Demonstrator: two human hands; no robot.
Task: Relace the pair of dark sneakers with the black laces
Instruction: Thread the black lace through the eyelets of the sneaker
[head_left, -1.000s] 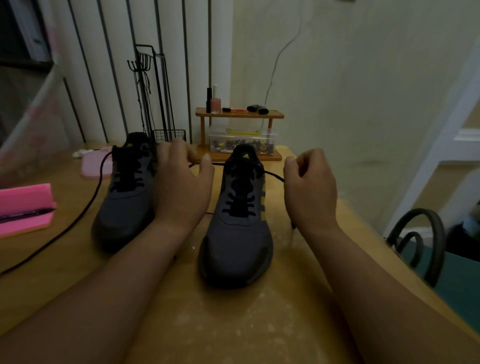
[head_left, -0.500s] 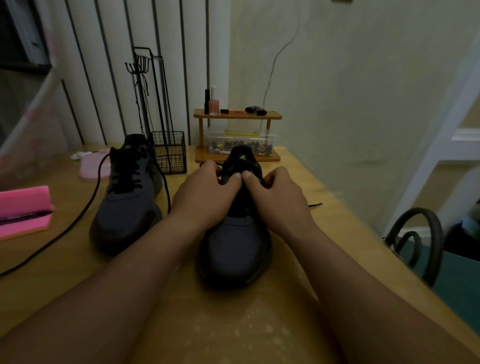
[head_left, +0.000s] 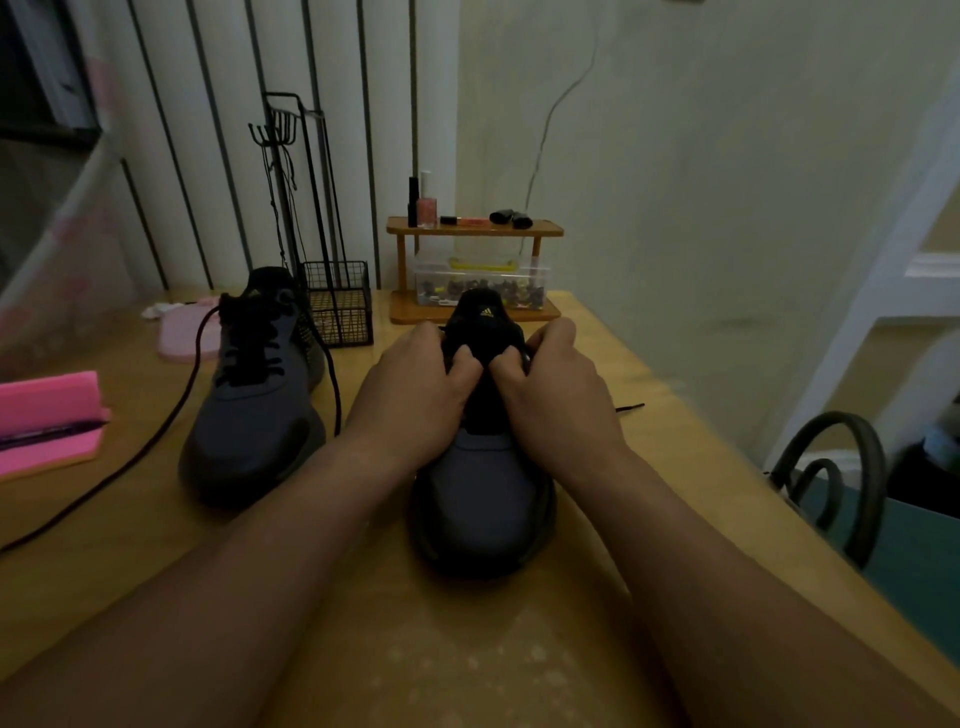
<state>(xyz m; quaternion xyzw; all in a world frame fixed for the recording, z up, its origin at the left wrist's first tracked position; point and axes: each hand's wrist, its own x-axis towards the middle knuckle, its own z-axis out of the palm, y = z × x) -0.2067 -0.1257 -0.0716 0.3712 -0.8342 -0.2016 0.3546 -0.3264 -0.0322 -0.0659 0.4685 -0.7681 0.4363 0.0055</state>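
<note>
Grey-black fabric of the nearer sneaker is being gripped at the tongue by the left hand and the right hand, fingers curled, possibly pinching lace. It is being supported by the tabletop, toe pointing toward the camera, heel toward the wall.

Bits and bobs on a wooden table by a pale wall.
A black wire basket stands at the back of the table, with a tall thin wire stand by it. Just beside the basket, on the right, is a small wooden shelf. On top stand a pink nail polish bottle and a black tube. A clear plastic box of small bits sits under the top. At the left edge lies a pink foam block holding a pen. A dark curved chair back shows on the right.
</note>
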